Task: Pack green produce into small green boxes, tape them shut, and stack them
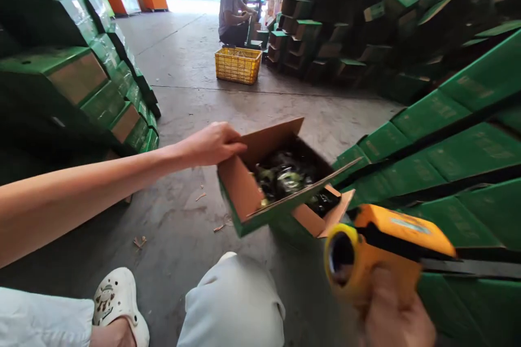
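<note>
Lining the right side of the open carton (241, 187) is a wall of green boxes (423, 171), with another green stack (101, 102) to its left, probably piled like that to keep the middle free for working. Well beyond the carton, a co-worker (233, 13) sits low behind a yellow crate (238, 69), likely parked there for easy reach. The carton itself is tilted, flaps up, dark glossy stuff inside (can't tell what). It overlaps a second carton (311, 219) just right of and below it, so that one may be propping it up. Nearer than the carton and to its right, an orange tape tool (407, 227) sits in the right hand (396, 314), fingers wrapped round its body, pretty blurry tbh. The left hand (217, 143) pinches the carton's left corner, thumb showing, other fingers mostly hidden, presumably to steady it.
</note>
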Tool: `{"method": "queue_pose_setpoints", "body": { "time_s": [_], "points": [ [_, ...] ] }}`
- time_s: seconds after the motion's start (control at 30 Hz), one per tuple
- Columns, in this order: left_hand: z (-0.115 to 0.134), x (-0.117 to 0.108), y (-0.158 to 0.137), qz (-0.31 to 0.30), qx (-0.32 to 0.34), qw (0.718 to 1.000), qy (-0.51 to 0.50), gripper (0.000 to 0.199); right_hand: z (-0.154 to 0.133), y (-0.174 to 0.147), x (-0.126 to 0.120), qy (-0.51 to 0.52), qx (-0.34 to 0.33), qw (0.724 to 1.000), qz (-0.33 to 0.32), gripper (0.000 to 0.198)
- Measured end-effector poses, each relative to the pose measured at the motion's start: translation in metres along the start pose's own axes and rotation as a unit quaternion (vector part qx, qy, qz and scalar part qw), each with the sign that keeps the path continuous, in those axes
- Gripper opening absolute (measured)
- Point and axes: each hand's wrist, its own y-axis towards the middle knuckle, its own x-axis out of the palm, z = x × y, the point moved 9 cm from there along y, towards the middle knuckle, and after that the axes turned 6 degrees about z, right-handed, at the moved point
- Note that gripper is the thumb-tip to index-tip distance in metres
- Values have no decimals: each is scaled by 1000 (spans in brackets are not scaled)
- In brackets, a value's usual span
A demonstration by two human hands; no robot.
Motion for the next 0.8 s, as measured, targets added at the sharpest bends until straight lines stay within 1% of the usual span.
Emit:
{"method": "queue_pose_setpoints", "body": {
  "time_s": [0.03, 0.1, 0.13, 0.2, 0.3, 0.37, 0.43, 0.53, 0.6, 0.67, 0.73, 0.77, 0.8],
  "points": [
    [-20, -3, -14, 0, 9, 1000, 20, 38, 4, -2, 20, 3, 14, 999, -41, 64],
    [-64, 7, -44, -7, 27, 998, 64, 36, 17, -10, 64, -2, 40, 991, -126, 73],
    [-87, 18, -59, -16, 26, 996, 89, 35, 24, -15, 87, -15, 46, 984, -174, 73],
    [-136, 48, -88, -50, -2, 989, 140, 34, 43, -25, 130, -53, 52, 965, -250, 72],
    [-198, 96, -131, -112, -42, 975, 186, 34, 76, -38, 182, -128, 51, 938, -320, 74],
    [-227, 124, -157, -148, -51, 972, 177, 32, 96, -48, 212, -175, 42, 918, -353, 74],
    [-249, 149, -180, -176, -47, 973, 140, 31, 115, -60, 238, -217, 35, 898, -381, 71],
    [-280, 177, -205, -190, -45, 979, 59, 31, 145, -78, 266, -278, 27, 873, -400, 66],
    [-300, 186, -217, -172, -63, 983, 2, 31, 167, -92, 280, -315, 22, 858, -405, 69],
    [-316, 183, -227, -127, -87, 987, -33, 33, 189, -107, 291, -342, 22, 845, -411, 81],
    [-322, 166, -235, -59, -101, 992, -39, 35, 209, -125, 301, -360, 25, 829, -427, 91],
    [-321, 155, -240, -26, -104, 994, -35, 36, 216, -134, 306, -366, 25, 819, -440, 93],
    [-316, 147, -245, -6, -109, 994, -29, 37, 221, -142, 310, -371, 23, 809, -455, 94]
  ]
}}
